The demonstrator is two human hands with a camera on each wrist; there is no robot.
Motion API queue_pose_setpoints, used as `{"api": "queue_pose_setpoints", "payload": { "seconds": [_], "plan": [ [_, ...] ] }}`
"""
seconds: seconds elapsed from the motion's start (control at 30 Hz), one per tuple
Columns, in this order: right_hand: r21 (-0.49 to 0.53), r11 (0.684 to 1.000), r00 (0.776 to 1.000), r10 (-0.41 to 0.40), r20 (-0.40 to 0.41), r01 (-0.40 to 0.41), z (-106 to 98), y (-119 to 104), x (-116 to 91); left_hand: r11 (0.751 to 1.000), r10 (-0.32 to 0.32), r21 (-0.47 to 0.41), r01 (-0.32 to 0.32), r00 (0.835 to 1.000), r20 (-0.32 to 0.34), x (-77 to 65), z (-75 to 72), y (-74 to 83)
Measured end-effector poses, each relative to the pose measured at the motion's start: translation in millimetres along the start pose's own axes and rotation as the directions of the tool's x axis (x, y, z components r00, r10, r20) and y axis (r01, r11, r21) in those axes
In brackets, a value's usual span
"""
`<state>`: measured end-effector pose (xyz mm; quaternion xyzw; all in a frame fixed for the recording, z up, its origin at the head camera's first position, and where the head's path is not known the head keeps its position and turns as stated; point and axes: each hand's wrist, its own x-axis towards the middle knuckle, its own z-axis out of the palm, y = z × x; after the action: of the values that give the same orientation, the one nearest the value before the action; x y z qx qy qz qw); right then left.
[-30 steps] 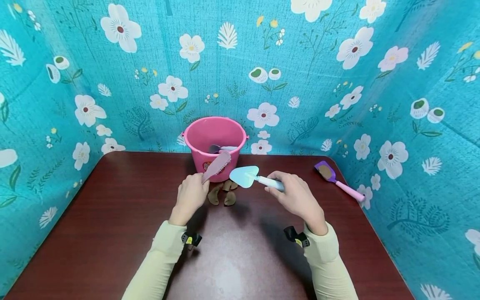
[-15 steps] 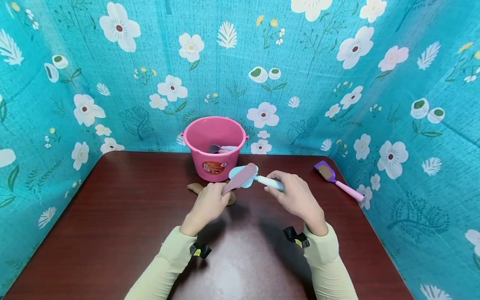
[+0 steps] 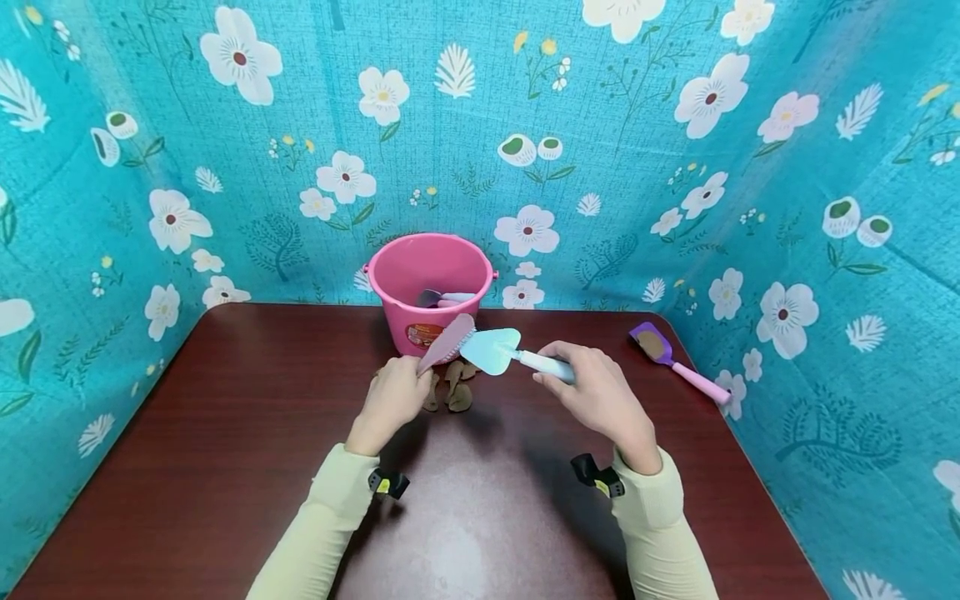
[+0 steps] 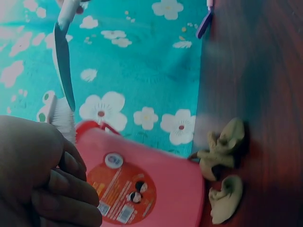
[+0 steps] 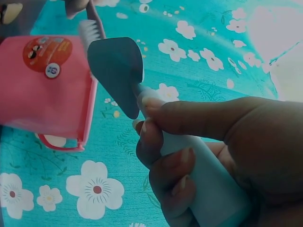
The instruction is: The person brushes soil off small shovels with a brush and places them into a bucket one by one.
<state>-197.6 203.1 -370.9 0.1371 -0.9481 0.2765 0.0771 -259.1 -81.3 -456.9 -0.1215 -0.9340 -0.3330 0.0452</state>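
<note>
My left hand (image 3: 392,398) grips a pinkish brush (image 3: 450,340) by its handle, with pale bristles toward the right. In my right hand (image 3: 596,390) is a light blue trowel (image 3: 491,350), held by its handle with the blade pointing left. The brush's bristles meet the blade's left edge in the head view. Both tools are raised over the table, in front of a pink bucket (image 3: 397,321). Below them lie several brown curled pieces (image 3: 459,398), which the left wrist view shows as clay-like lumps (image 4: 226,198) beside the bucket.
A purple scoop (image 3: 652,342) with a pink handle lies at the table's right edge, brown material in it. Inside the bucket rest a few tools (image 3: 442,297). The dark red table (image 3: 247,417) backs onto a blue flowered cloth (image 3: 300,208).
The left hand with the brush swung right across the trowel's blade, then came back left to the blade's edge. The right hand and trowel stayed almost still.
</note>
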Motion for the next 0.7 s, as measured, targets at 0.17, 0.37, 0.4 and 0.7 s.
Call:
{"api": "queue_pose_setpoints", "payload": {
  "seconds": [0.17, 0.37, 0.4, 0.7],
  "plan": [
    [0.014, 1.000, 1.000, -0.004, 0.006, 0.003, 1.2, -0.6, 1.7, 1.000, -0.021, -0.014, 0.021, 1.000, -0.012, 0.4, -4.8, -3.0],
    [0.014, 1.000, 1.000, -0.004, 0.009, 0.004, 3.8, -0.5, 3.2, 0.995, 0.050, -0.082, -0.050, 0.999, -0.004, -5.6, -4.5, 9.6],
    [0.014, 1.000, 1.000, -0.004, 0.009, 0.004, 4.0, -0.7, 3.4, 0.993, 0.066, -0.100, -0.065, 0.998, 0.003, -7.5, -4.6, 13.3],
    [-0.017, 1.000, 1.000, -0.009, 0.020, 0.010, 6.4, -3.2, 4.8, 0.988, 0.138, -0.081, -0.133, 0.989, 0.055, -20.1, 0.3, 35.6]
  ]
}}
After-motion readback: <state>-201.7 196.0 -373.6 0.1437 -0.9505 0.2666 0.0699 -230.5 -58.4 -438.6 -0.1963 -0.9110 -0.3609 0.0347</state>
